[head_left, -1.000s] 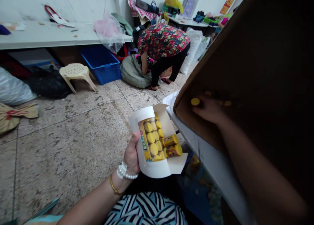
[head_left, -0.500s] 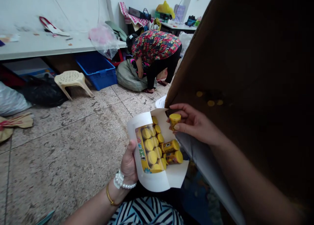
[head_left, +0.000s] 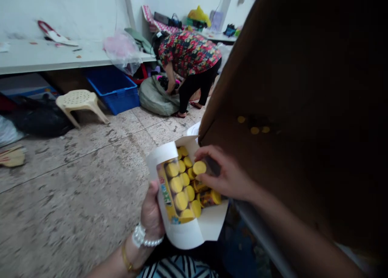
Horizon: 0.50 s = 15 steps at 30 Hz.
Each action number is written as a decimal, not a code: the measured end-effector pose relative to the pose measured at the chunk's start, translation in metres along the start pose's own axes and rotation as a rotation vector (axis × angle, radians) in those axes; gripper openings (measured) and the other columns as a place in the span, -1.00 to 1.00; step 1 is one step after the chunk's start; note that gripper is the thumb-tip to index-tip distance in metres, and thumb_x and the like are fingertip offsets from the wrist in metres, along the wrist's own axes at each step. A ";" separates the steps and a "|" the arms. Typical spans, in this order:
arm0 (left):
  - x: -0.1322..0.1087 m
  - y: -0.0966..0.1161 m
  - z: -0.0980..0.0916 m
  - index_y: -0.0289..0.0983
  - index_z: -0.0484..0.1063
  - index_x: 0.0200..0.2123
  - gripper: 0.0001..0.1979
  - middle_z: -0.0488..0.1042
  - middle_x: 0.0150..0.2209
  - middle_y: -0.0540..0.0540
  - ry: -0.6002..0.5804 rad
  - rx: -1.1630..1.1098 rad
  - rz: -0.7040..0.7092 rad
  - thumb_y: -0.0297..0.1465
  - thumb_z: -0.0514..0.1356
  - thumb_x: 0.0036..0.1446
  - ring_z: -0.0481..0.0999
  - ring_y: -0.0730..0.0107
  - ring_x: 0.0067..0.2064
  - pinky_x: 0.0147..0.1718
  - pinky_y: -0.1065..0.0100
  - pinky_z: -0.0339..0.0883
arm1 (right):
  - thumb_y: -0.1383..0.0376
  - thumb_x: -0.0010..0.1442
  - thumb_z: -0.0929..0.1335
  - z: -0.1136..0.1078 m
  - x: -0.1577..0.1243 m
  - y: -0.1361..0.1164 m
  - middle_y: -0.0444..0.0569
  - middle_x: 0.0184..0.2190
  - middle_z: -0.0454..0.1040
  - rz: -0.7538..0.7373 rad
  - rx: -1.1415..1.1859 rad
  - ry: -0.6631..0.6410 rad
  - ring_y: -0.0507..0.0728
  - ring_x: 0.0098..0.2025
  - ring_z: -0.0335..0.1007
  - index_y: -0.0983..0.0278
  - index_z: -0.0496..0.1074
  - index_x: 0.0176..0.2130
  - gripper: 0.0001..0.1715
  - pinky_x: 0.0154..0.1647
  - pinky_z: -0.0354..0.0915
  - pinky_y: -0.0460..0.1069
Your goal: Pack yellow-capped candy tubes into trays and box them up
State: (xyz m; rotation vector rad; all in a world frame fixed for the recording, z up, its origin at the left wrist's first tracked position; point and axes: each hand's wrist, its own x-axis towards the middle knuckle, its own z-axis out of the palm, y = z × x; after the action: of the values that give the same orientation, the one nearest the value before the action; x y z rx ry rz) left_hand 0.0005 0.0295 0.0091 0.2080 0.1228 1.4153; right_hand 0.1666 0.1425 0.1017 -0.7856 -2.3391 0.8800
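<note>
My left hand (head_left: 152, 211) grips the left side of a white cardboard box (head_left: 184, 234) with a clear window, its flaps open on the right. Rows of small yellow-lidded tubs (head_left: 181, 200) stand inside. A printed tub (head_left: 209, 198) lies on its side at the open edge, with another one partly hidden behind my fingers. Between the thumb and fingers of my right hand (head_left: 226, 172) is one yellow-lidded tub (head_left: 199, 168), lid facing up, over the open side of the box.
A large dark carton (head_left: 287, 88) rises on the right, with a few yellow lids (head_left: 255, 130) deep inside. Ahead, a person (head_left: 190, 53) bends over a grey-green sack (head_left: 157, 98). A cream stool (head_left: 80, 102), a blue crate (head_left: 117, 92) and a long white table (head_left: 69, 57) are at the left.
My right hand has brought the yellow-lidded tub left and down, from beside the flap to over the box's contents. The view has shifted slightly; my left hand keeps its hold.
</note>
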 end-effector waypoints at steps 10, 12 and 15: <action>0.004 0.003 0.031 0.09 0.37 0.18 -0.56 0.49 0.17 -0.01 -0.123 -0.159 -0.090 -0.07 0.08 0.25 0.31 0.06 0.31 0.33 -0.05 0.03 | 0.41 -0.02 0.44 -0.010 0.001 0.002 -0.07 -0.24 0.54 -0.081 -0.027 0.132 0.16 -0.02 0.42 0.20 0.38 -0.29 -0.75 0.10 0.29 0.09; 0.002 0.000 0.028 0.07 0.38 0.18 -0.55 0.51 0.15 -0.02 -0.083 -0.139 -0.043 -0.07 0.10 0.25 0.32 0.04 0.30 0.33 -0.09 0.04 | 0.43 0.00 0.42 -0.013 0.000 0.006 -0.07 -0.20 0.56 -0.105 -0.044 0.115 0.15 0.00 0.43 0.19 0.41 -0.12 -0.60 0.15 0.27 0.12; 0.002 -0.003 0.024 0.05 0.43 0.14 -0.60 0.55 0.10 -0.02 -0.043 -0.117 0.001 -0.12 0.12 0.25 0.34 0.03 0.29 0.32 -0.11 0.05 | 0.41 0.08 0.40 -0.016 0.000 0.007 -0.06 -0.15 0.59 -0.148 -0.084 0.035 0.18 0.14 0.37 0.17 0.44 0.01 -0.53 0.22 0.23 0.15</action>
State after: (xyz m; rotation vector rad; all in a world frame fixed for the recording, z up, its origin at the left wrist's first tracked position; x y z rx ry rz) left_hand 0.0082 0.0295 0.0322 0.1411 0.0042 1.4137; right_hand 0.1791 0.1542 0.1073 -0.6456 -2.3810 0.7042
